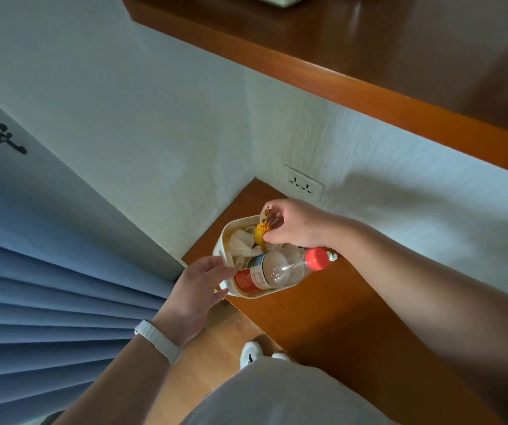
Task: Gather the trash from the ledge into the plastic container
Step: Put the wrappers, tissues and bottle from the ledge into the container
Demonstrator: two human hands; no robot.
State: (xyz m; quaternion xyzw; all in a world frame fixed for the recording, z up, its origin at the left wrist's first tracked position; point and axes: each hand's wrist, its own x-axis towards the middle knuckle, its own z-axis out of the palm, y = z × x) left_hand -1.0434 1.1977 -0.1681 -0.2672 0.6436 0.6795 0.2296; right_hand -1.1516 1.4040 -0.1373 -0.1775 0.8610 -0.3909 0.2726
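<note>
A cream plastic container (227,233) stands on the low wooden ledge (323,308) near the corner of the white walls. Inside it lie crumpled tissue (242,244) and an empty clear bottle (272,271) with an orange label and a red cap that sticks out past the right rim. My left hand (199,289) grips the container's near-left edge. My right hand (295,223) hovers over the container's far side, fingers pinched on a yellow and gold wrapper (261,232). A small white scrap (334,256) lies on the ledge beside the cap.
A double wall socket (303,183) sits just behind the container. A higher wooden shelf (369,56) runs across the upper right. Blue pleated curtain (47,302) hangs at the left. My white shoes (251,352) stand on the wooden floor below the ledge.
</note>
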